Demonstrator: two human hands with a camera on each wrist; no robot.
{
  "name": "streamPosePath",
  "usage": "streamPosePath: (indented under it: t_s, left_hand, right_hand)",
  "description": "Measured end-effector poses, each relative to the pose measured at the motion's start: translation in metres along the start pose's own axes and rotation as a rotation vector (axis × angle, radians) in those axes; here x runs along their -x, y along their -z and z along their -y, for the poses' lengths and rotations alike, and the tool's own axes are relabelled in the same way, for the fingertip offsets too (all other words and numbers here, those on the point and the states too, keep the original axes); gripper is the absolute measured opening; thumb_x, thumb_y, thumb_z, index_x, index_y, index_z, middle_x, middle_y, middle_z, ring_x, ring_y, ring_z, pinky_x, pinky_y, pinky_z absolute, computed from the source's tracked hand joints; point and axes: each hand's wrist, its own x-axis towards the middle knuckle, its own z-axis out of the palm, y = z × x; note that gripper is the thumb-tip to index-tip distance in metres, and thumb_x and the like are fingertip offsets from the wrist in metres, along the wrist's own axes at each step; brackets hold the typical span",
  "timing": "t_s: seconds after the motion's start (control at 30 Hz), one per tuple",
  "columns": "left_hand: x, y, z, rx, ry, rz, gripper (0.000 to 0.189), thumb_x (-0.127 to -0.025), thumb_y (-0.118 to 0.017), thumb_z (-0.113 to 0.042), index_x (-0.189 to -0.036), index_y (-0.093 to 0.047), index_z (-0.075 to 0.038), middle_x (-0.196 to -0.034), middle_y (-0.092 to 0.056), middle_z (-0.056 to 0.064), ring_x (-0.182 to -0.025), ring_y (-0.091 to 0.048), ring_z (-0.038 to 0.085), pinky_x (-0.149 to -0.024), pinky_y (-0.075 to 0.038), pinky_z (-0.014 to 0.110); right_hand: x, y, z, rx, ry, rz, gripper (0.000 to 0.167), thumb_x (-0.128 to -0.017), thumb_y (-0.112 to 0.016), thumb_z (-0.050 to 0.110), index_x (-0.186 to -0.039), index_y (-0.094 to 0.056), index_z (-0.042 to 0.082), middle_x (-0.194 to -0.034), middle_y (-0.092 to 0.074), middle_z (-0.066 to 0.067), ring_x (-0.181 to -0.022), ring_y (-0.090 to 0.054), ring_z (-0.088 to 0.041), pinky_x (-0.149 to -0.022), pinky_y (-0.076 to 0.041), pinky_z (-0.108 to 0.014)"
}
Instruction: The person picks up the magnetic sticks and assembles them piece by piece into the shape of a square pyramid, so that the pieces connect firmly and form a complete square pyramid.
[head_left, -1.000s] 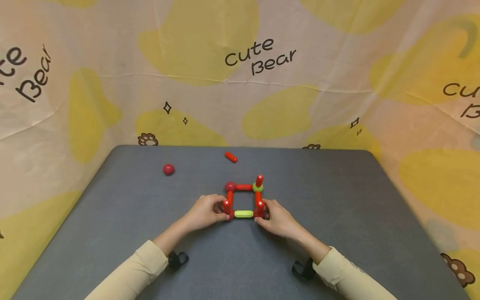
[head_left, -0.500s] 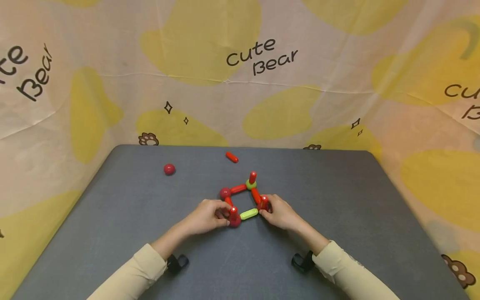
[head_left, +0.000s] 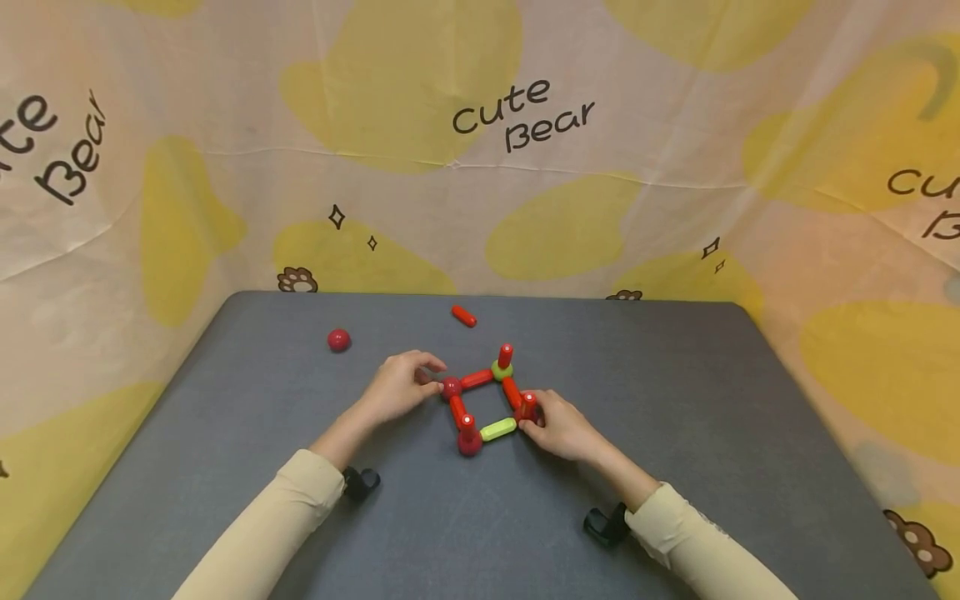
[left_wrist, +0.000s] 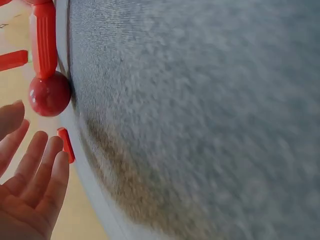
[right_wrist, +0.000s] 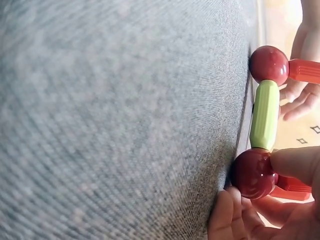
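A four-sided frame of rods and balls lies on the grey table [head_left: 480, 517], turned at an angle. Three corners are red balls and the far one is a green ball [head_left: 502, 371]. One side is a lime-green rod [head_left: 498, 429]; the others are red. Short red rods stand upright on three corners. My right hand [head_left: 562, 427] pinches the red ball [right_wrist: 254, 174] at the right corner between thumb and fingers. My left hand [head_left: 397, 385], fingers extended, is beside the left corner's red ball [left_wrist: 50, 94]; the left wrist view shows a gap between them.
A loose red ball [head_left: 339, 340] lies at the back left of the table. Near the far edge is a loose red rod [head_left: 463, 316]. A patterned cloth [head_left: 480, 217] hangs behind and around the table.
The frame has turned, its near left corner coming nearer and its right side moving away. My left hand has let go of that corner and moved forward to the left corner's ball.
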Motion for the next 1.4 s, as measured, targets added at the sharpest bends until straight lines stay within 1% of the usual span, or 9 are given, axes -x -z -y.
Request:
streamPosePath:
  t_s: [0.17,0.37,0.43,0.53,0.7,0.83,1.07,1.23,1.4]
  left_hand:
    - [-0.007,-0.007,0.000,0.013,0.017,0.065,0.025,-0.078,-0.072,-0.015,-0.102,-0.068,-0.012,-0.096,-0.066,0.001,-0.080,-0.065,0.012,-0.068,-0.049,0.028]
    - [-0.006,-0.013,-0.002,0.014,0.019,0.098,0.022,-0.077,-0.073,-0.015,-0.098,-0.068,-0.015,-0.080,-0.065,-0.002,-0.067,-0.057,0.008,-0.058,-0.044,0.025]
    - [-0.005,-0.014,-0.003,0.022,0.015,0.100,0.021,-0.076,-0.073,-0.015,-0.097,-0.068,-0.015,-0.078,-0.064,-0.002,-0.065,-0.057,0.007,-0.057,-0.044,0.025]
    - [-0.002,-0.016,-0.006,0.037,0.006,0.115,0.021,-0.076,-0.073,-0.015,-0.096,-0.068,-0.015,-0.077,-0.065,-0.002,-0.063,-0.057,0.007,-0.056,-0.044,0.025]
    - [0.002,-0.018,-0.010,0.060,-0.005,0.150,0.020,-0.077,-0.072,-0.013,-0.096,-0.067,-0.015,-0.082,-0.065,-0.002,-0.065,-0.058,0.008,-0.056,-0.046,0.025]
    - [0.004,-0.020,-0.012,0.056,-0.020,0.148,0.019,-0.077,-0.072,-0.012,-0.096,-0.068,-0.015,-0.081,-0.064,-0.002,-0.064,-0.058,0.009,-0.055,-0.046,0.024]
    - [0.003,-0.018,-0.012,0.057,-0.028,0.169,0.020,-0.078,-0.072,-0.011,-0.097,-0.068,-0.014,-0.082,-0.064,-0.002,-0.066,-0.059,0.009,-0.056,-0.047,0.024]
    - [-0.007,-0.011,-0.008,0.038,-0.068,0.204,0.020,-0.080,-0.070,-0.013,-0.099,-0.068,-0.012,-0.089,-0.067,0.001,-0.067,-0.060,0.009,-0.059,-0.047,0.023]
    - [-0.030,-0.005,0.002,0.010,-0.048,0.148,0.021,-0.081,-0.070,-0.016,-0.100,-0.068,-0.009,-0.094,-0.068,0.003,-0.077,-0.064,0.012,-0.064,-0.049,0.026]
  right_hand:
    - [-0.002,0.001,-0.001,0.000,-0.001,0.005,0.039,-0.080,-0.067,0.010,-0.117,-0.059,0.002,-0.084,-0.053,-0.004,-0.070,-0.046,-0.014,-0.061,-0.038,-0.026]
    - [-0.005,0.006,-0.004,0.005,0.004,0.000,0.009,-0.081,-0.065,0.009,-0.089,-0.061,0.009,-0.078,-0.050,-0.003,-0.070,-0.045,-0.014,-0.062,-0.037,-0.025]
    - [-0.007,0.008,-0.007,0.002,-0.005,-0.002,0.006,-0.082,-0.064,0.009,-0.085,-0.059,0.011,-0.078,-0.050,-0.004,-0.070,-0.045,-0.015,-0.062,-0.037,-0.026]
    - [-0.010,0.011,-0.013,0.005,-0.006,-0.013,0.006,-0.082,-0.063,0.008,-0.087,-0.060,0.011,-0.084,-0.055,-0.006,-0.073,-0.048,-0.016,-0.065,-0.040,-0.027]
    - [-0.013,0.016,-0.021,0.015,0.002,-0.040,0.020,-0.082,-0.061,0.007,-0.102,-0.064,0.009,-0.096,-0.060,-0.011,-0.078,-0.052,-0.018,-0.069,-0.044,-0.031]
    - [-0.015,0.018,-0.025,0.008,0.000,-0.034,0.028,-0.083,-0.059,0.007,-0.110,-0.063,0.008,-0.100,-0.061,-0.013,-0.080,-0.054,-0.018,-0.070,-0.045,-0.032]
    - [-0.018,0.020,-0.027,0.007,0.019,-0.026,0.030,-0.084,-0.058,0.007,-0.113,-0.062,0.007,-0.104,-0.061,-0.013,-0.080,-0.052,-0.018,-0.070,-0.043,-0.031]
    - [-0.019,0.020,-0.029,0.006,0.037,-0.032,0.029,-0.083,-0.058,0.007,-0.112,-0.062,0.007,-0.105,-0.062,-0.013,-0.082,-0.052,-0.019,-0.071,-0.044,-0.031]
    - [-0.019,0.020,-0.031,0.002,0.042,-0.021,0.027,-0.084,-0.058,0.007,-0.110,-0.062,0.007,-0.107,-0.062,-0.011,-0.082,-0.051,-0.018,-0.070,-0.042,-0.030]
